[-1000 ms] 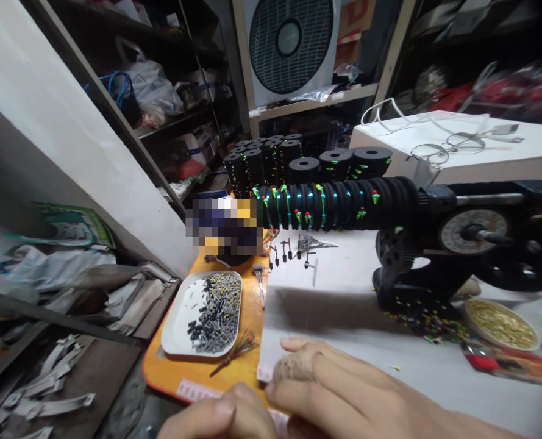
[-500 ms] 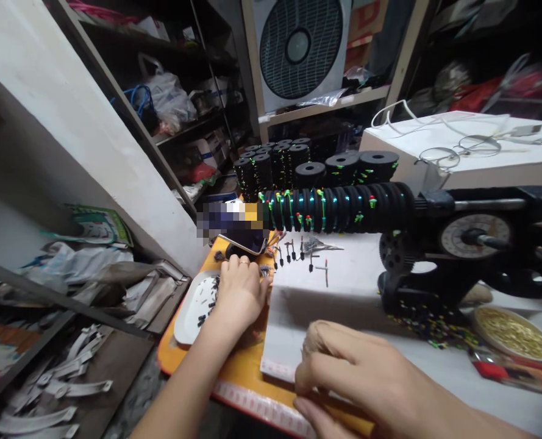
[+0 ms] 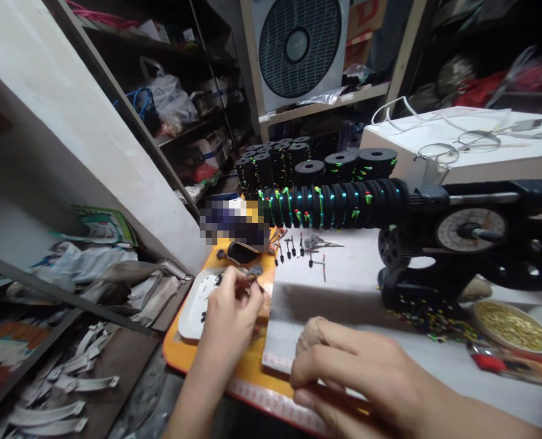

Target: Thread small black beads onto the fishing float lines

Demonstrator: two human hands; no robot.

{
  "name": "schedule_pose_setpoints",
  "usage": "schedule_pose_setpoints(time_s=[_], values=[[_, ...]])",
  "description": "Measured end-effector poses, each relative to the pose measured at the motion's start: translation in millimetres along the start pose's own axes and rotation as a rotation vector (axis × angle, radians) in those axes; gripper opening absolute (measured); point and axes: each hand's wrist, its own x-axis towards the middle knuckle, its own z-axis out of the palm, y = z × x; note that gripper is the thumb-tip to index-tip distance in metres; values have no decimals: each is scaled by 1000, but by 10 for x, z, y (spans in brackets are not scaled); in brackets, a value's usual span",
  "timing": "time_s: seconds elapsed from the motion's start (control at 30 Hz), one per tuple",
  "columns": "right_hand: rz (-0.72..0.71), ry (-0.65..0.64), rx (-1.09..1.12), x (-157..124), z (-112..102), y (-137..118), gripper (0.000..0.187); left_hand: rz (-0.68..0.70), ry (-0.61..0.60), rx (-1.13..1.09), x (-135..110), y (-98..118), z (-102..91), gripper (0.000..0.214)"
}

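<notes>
My left hand (image 3: pixel 230 314) hovers over the white tray (image 3: pixel 192 312) of small dark parts, its fingers pinched on a small bunch of thin pieces near the tray's far edge. My right hand (image 3: pixel 362 375) lies on the white sheet (image 3: pixel 344 286) at the near table edge, fingers curled, a bandaged fingertip (image 3: pixel 311 332) pointing left; I cannot make out anything in it. Beyond them a black winding machine (image 3: pixel 435 244) holds a long row of black spools (image 3: pixel 335 204) with green and red tips.
Stacks of black spools (image 3: pixel 307 161) stand behind the machine. A dish of gold pieces (image 3: pixel 511 326) sits at right, near scattered small parts (image 3: pixel 430 326). A white box (image 3: pixel 463 146) with cables, a fan (image 3: pixel 298 46), cluttered shelves (image 3: pixel 179 116) and paper scraps (image 3: pixel 69 378) surround the orange table (image 3: pixel 252 366).
My left hand came up from the bottom edge, reached to the tray's far side, then drew back a little with a pinch of thin pieces. My right hand stayed near the edge.
</notes>
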Motion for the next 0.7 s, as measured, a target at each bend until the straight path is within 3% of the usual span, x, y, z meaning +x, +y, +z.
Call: schedule_pose_setpoints(time_s=[0.07,0.13,0.2,0.27,0.53,0.7], values=[[3,41,-9,14,5,28,21,-46,-17,-188,-208,9,32,16],[10,105,-33,33,21,70,18,-185,-22,-530,-395,29,84,20],[15,149,-39,54,49,115,18,-337,14,-885,-539,61,138,34],[26,177,-34,67,83,154,17,-438,76,-1078,-634,98,185,44],[121,118,152,47,155,278,17,-535,142,-1136,-774,150,265,44],[147,172,123,64,110,351,15,-557,144,-1126,-794,129,261,45]])
